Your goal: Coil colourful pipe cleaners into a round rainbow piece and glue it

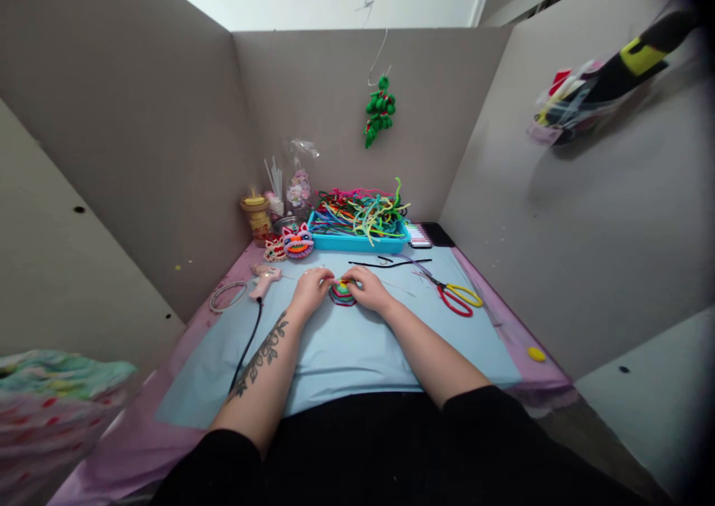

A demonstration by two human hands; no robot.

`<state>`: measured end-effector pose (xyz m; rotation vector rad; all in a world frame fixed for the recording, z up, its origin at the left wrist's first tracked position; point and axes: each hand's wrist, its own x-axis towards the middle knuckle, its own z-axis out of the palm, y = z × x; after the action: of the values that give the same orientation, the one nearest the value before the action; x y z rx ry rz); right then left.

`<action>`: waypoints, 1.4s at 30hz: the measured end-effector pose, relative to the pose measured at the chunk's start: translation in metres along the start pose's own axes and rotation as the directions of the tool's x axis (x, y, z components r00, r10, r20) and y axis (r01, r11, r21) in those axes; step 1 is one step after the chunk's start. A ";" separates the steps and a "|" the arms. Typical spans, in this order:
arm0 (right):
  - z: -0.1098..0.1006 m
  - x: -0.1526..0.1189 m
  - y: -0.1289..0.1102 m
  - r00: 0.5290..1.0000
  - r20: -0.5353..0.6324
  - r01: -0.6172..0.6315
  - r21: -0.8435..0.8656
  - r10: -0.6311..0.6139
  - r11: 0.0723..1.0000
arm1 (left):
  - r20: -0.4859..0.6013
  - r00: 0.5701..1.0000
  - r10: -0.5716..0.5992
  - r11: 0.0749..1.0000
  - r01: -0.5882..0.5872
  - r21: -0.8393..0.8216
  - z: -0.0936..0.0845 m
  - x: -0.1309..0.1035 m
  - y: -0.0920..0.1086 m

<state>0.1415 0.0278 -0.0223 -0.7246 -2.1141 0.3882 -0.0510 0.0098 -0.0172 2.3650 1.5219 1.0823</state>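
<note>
A small round piece of bent pipe cleaners [342, 295], banded in red, green, teal and yellow, lies low over the blue cloth between my hands. My left hand [311, 288] pinches its left upper edge, fingers closed. From the other side my right hand [367, 286] has its thumb and fingers closed on the upper right of the same piece. My fingers cover part of its top, so its full shape is hidden. Black pipe cleaners [391, 264] lie just beyond my right hand.
Behind stands a blue tray [357, 244] heaped with coloured pipe cleaners [366, 212]. Red-and-yellow-handled scissors [456, 297] lie right, a pink glue gun [266, 279] left. A lion-head ornament [298, 241] and a cup [258, 219] stand back left; a phone [420, 235] back right. Grey partitions surround the table.
</note>
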 end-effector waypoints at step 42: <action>0.001 -0.003 0.006 0.991 -0.076 -0.100 0.130 0.111 0.986 | 0.045 0.999 0.003 1.000 -0.002 -0.020 0.006 0.004 0.014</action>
<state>0.1440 0.0302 -0.0281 -0.7674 -1.9594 0.5357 -0.0359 0.0079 -0.0128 2.3619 1.4863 1.0333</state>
